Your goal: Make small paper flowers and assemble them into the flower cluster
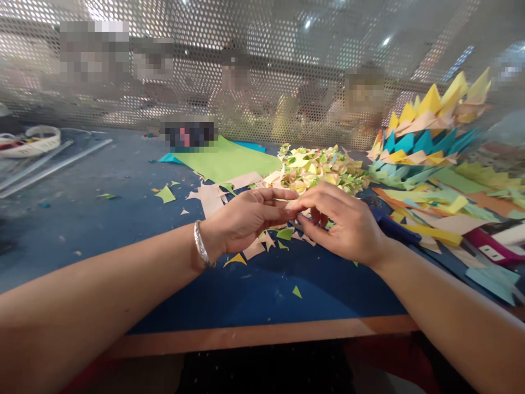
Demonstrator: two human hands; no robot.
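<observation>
My left hand (254,216), with a silver bracelet at its wrist, and my right hand (338,219) meet at the fingertips over the blue table. Fingers of both are pinched together; whatever lies between them is too small and hidden to name. Just behind them rises a pile of small cut pieces (324,164) in cream, yellow and green. Pink paper (211,200) with cut edges lies beyond my left hand. Beneath and around the hands are scattered scraps, among them a yellow scrap (236,259) and a green scrap (286,233).
Green sheet (225,158) behind the hands. Layered spiky paper piece (426,137) stands at the right, above colored strips (443,219) and a dark blue object (396,229). White tape ring (43,141) at far left. Perforated metal screen (262,76) across the back.
</observation>
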